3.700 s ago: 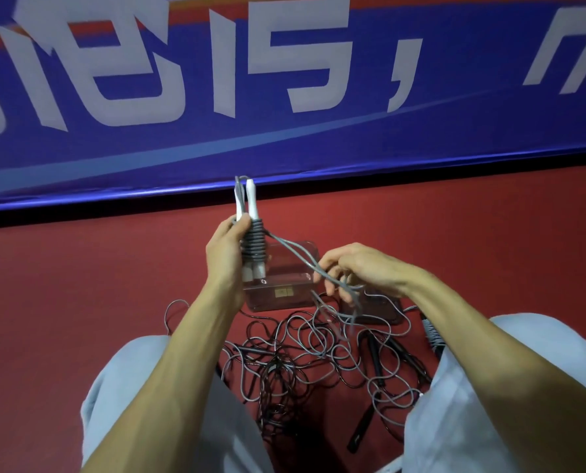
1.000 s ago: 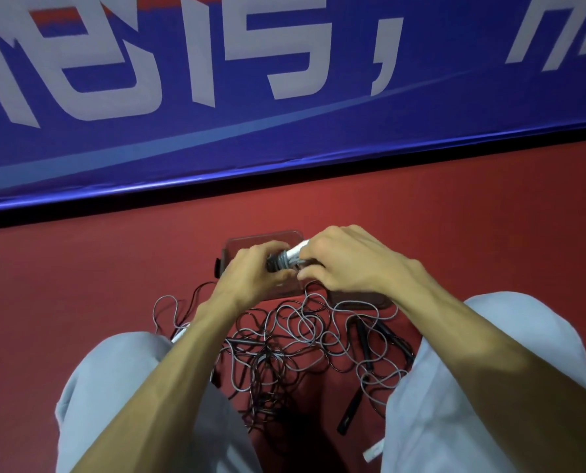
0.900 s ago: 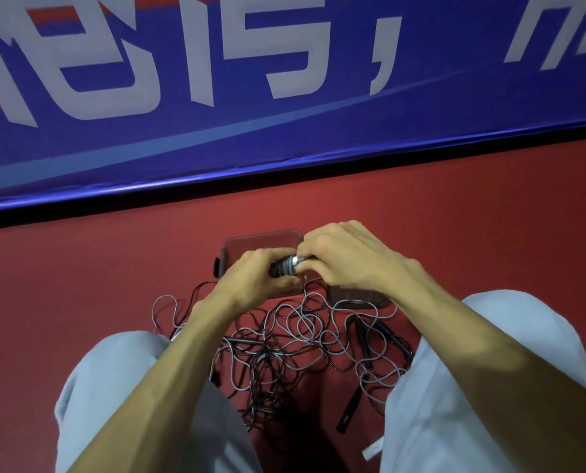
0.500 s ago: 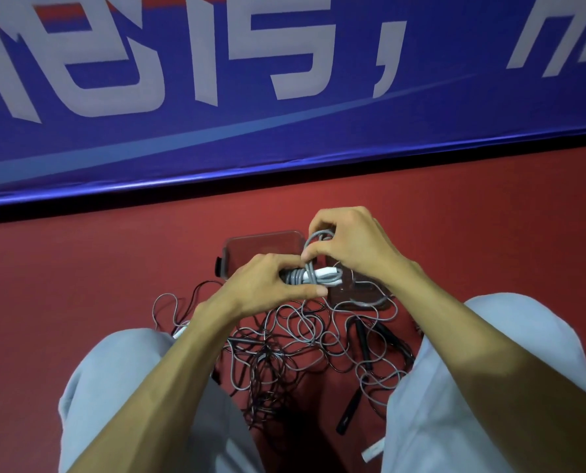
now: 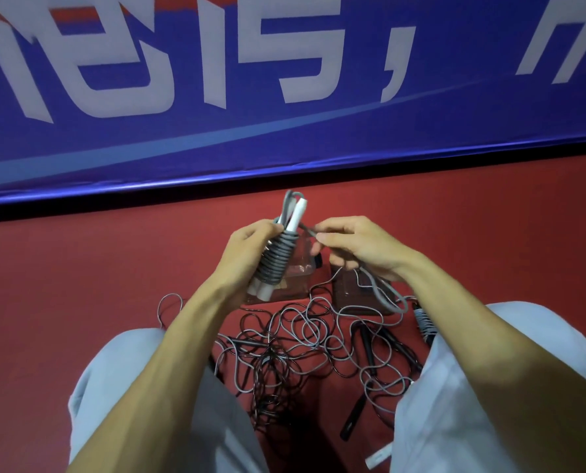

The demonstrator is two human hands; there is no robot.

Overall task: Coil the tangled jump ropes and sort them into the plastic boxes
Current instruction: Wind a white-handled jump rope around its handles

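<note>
A blue banner (image 5: 284,138) carries big white characters, cropped and unreadable apart from a comma. The left hand (image 5: 247,261) grips the jump rope (image 5: 278,261) by its white handles, with grey cord wound tightly round them, above the plastic boxes (image 5: 302,278). The right hand (image 5: 356,250) pinches the cord's loose end just beside the coil. More tangled ropes (image 5: 302,339) lie on the red floor (image 5: 80,268) between the knees.

Head-worn camera looks forward and down, close above the red floor (image 5: 80,285).

The person wears pale grey-blue trousers (image 5: 114,387), a knee either side of the rope tangle (image 5: 295,339); both forearms (image 5: 189,336) are bare.
</note>
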